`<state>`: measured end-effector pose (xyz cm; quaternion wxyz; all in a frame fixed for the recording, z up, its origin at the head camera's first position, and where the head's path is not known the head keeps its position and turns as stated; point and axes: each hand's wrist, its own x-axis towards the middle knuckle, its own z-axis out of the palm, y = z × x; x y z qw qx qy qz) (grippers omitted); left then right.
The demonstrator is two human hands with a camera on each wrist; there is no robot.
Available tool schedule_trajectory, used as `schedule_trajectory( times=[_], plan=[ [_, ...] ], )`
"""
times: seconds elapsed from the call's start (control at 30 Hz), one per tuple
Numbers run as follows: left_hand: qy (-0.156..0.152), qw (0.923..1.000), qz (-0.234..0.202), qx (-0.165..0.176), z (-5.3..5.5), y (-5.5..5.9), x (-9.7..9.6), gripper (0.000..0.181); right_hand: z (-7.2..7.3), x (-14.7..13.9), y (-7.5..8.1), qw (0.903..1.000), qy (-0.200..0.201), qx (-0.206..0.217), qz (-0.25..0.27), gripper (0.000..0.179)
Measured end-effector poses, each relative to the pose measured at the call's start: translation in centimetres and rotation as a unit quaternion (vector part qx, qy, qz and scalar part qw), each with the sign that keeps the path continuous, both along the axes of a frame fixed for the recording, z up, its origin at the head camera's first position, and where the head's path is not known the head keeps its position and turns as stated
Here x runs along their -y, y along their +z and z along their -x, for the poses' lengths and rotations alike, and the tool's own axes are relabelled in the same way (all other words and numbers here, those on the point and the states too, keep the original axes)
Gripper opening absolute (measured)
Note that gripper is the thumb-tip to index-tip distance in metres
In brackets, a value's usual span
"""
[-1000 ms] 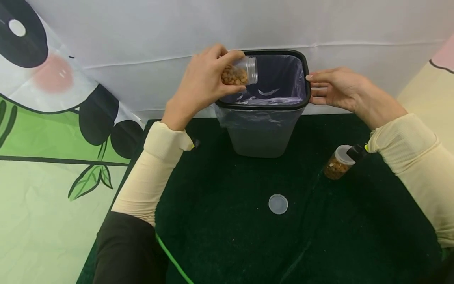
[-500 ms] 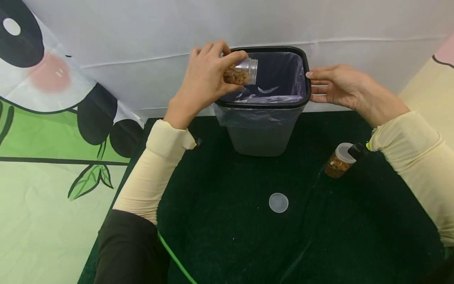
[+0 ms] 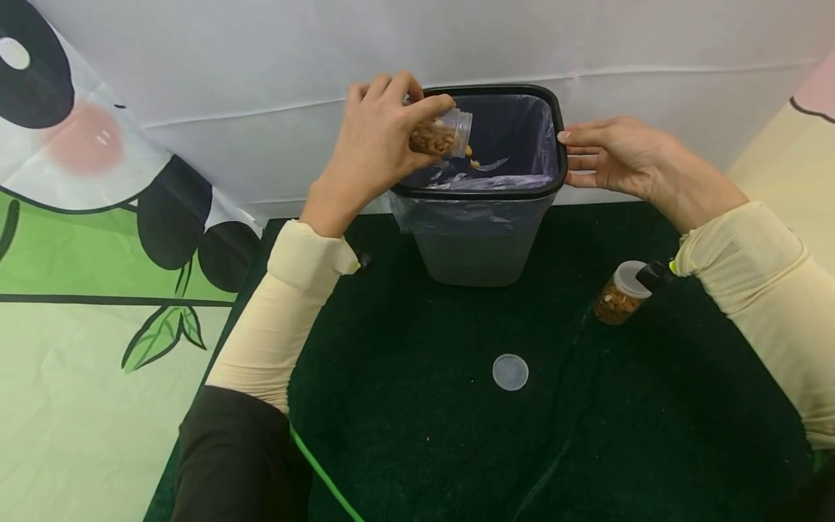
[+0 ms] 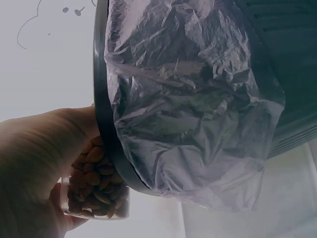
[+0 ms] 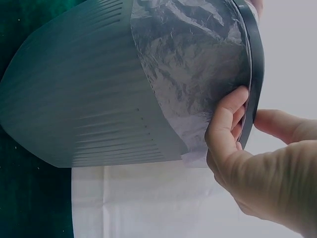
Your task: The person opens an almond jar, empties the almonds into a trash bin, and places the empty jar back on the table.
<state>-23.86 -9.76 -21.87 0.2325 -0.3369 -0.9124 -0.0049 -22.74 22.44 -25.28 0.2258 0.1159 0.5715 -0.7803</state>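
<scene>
In the head view my left hand (image 3: 372, 145) grips a clear plastic jar (image 3: 435, 135) of brown nuts, tilted over the bin's left rim with its uncapped mouth facing the inside. A few nuts (image 3: 472, 158) drop from the mouth. The left wrist view shows almond-shaped nuts (image 4: 99, 183) through the jar wall. Lined with a thin plastic bag (image 3: 457, 214), the grey trash bin (image 3: 470, 257) stands upright. At its right side my right hand (image 3: 626, 156) pinches the black rim (image 5: 256, 64), thumb on one side and fingers curled under the other.
A second jar (image 3: 616, 301), capped and holding brown pieces, is on the dark green cloth (image 3: 417, 435) below my right wrist. A loose round lid (image 3: 510, 372) lies in front of the bin. A white sheet (image 3: 496, 36) hangs behind; a green cord (image 3: 326, 482) runs near my left sleeve.
The jar in my left hand has tipped further mouth-down, and nuts now fall from it into the bin. My right hand keeps its hold on the rim.
</scene>
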Motion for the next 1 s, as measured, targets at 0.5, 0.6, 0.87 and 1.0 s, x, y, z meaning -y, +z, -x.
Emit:
schedule_trajectory(
  times=[0.5,0.6,0.87,1.0],
  plan=[
    [-0.001,0.9999,0.011,-0.011,-0.1,-0.03,0.1,0.059,-0.04,0.27,-0.12,1.0,0.002,-0.001,-0.001,0.031],
    [-0.003,0.9999,0.011,-0.011,-0.11,-0.04,0.13,0.059,-0.02,0.33,-0.14,1.0,0.003,-0.002,0.001,0.03],
    [-0.006,0.9997,0.016,-0.019,-0.06,0.03,0.2,0.058,0.0,0.43,-0.14,1.0,0.005,-0.003,0.003,0.031],
    [-0.008,0.9994,0.021,-0.028,-0.04,0.0,0.28,0.057,-0.03,0.49,-0.15,1.0,0.004,-0.006,-0.003,0.033]
  ],
)
